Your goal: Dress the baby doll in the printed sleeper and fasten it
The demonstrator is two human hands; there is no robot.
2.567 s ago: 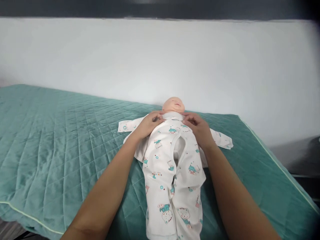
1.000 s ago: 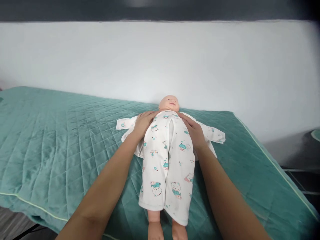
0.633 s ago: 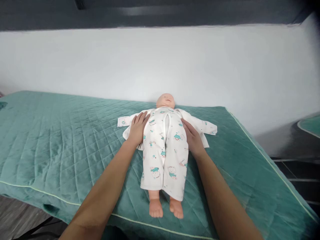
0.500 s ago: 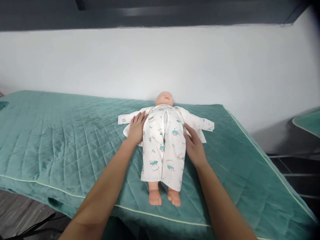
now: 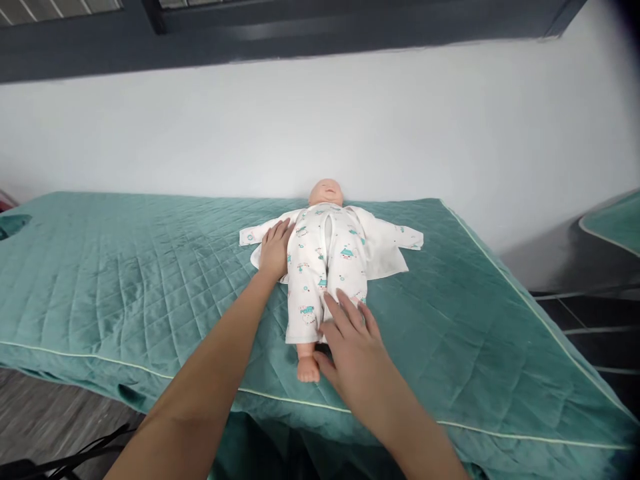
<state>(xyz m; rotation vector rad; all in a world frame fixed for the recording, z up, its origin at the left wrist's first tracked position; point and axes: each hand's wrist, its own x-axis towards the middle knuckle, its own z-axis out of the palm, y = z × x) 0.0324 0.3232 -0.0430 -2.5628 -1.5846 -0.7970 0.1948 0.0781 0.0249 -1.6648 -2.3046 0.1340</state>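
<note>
While lying face-up, pale plastic baby doll point(image 5: 326, 192) is touched at side and legs

Left hand point(image 5: 274, 250), grip wide and flat, rests against the doll's white animal-print romper point(image 5: 345, 250). Right hand point(image 5: 353, 350), fingers spread and holding nothing, covers the lower legs. One bare foot point(image 5: 307, 369) shows just left of it on the teal quilted bed point(image 5: 125, 267).

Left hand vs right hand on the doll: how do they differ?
The left hand lies at the chest of the doll; the right hand is down at its legs. The left hand's fingers are together; the right hand's are spread. Both are open, palm down, gripping nothing.
</note>
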